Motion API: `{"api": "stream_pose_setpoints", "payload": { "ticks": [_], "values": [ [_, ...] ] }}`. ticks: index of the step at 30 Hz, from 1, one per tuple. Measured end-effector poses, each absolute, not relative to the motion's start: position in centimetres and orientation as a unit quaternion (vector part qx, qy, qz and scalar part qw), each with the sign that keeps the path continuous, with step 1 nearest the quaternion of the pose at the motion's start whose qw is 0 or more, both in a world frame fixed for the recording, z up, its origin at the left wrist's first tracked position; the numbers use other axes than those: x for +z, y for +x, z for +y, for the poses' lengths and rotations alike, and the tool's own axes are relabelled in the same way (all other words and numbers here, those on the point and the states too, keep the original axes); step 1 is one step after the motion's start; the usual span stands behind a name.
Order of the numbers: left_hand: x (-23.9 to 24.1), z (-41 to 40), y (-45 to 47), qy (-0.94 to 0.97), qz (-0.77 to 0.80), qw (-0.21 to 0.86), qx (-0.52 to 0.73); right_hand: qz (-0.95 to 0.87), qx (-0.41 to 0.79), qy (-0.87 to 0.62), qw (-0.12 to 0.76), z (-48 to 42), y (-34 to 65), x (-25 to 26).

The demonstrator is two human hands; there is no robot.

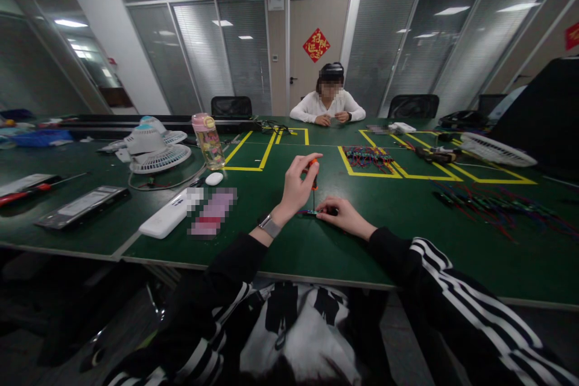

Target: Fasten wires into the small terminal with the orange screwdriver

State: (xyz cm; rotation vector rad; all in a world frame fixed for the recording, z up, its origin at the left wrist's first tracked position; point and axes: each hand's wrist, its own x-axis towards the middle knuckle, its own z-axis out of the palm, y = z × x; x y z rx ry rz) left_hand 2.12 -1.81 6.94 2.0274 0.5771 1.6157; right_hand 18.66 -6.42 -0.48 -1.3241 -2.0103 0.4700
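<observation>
My left hand [300, 181], with a watch on its wrist, is closed around the orange and black handle of a screwdriver [315, 182]. The screwdriver stands upright, its thin shaft running down to a small green circuit board [309, 213] on the table. My right hand [342, 216] lies low at the board's right end, with its fingertips pinched on it. Part of the board is hidden by the fingers. Whether the tip sits in a screw is too small to tell.
Wired boards [368, 157] lie in a yellow-taped box, and more wired boards [497, 205] are heaped at right. To the left are a white power bank [165, 217], a bottle [208, 143], fans [158, 154] and a hard drive [81, 207]. A person [329, 99] sits opposite.
</observation>
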Motion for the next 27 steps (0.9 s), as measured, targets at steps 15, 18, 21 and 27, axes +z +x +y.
{"api": "stream_pose_setpoints", "payload": {
  "ticks": [15,18,21,27],
  "values": [
    [7.01,-1.61,2.03,0.729,0.241,0.202,0.608,-0.767,0.187,-0.511,0.339,-6.49,18.62,-0.44],
    [6.82,-1.35,2.08,0.739,0.219,0.254,0.584,-0.770,0.182,-0.510,0.337,-6.56,18.55,-0.33],
    [6.74,-1.27,2.21,0.741,0.198,0.294,0.571,-0.771,0.181,-0.510,0.336,-6.62,18.50,-0.27],
    [7.17,-1.61,1.99,0.738,0.239,0.205,0.597,-0.765,0.184,-0.515,0.339,-6.57,18.55,-0.37]
  ]
}}
